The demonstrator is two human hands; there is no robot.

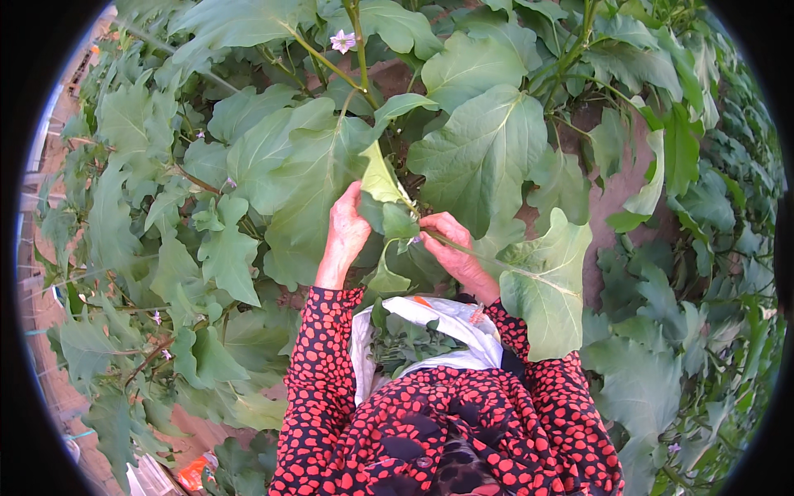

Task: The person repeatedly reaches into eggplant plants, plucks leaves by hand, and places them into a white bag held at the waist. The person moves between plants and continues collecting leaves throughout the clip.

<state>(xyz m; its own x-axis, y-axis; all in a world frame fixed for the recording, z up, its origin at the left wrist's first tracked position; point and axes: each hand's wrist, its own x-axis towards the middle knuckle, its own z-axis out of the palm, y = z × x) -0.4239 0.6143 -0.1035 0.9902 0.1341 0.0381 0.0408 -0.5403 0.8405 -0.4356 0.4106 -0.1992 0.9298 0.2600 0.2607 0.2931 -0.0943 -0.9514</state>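
Note:
Eggplant foliage surrounds both hands. My left hand [348,224] is at the left of a leafy shoot [400,217], its fingertips partly hidden behind leaves; what it grips cannot be made out. My right hand [451,245] is at the shoot's right side, thumb and fingers closed around the stem by a small purple flower. A large leaf [546,282] on a long stalk extends from there over my right sleeve. Below the hands, at my waist, a white sack [428,313] hangs with its mouth wide, holding picked green leaves and shoots [409,344].
Broad eggplant leaves [484,149] crowd the front, with a pale purple flower [342,41] above. Thin strings cross the foliage at left. Bare soil [620,186] shows at right. An orange and white packet [197,471] lies at lower left.

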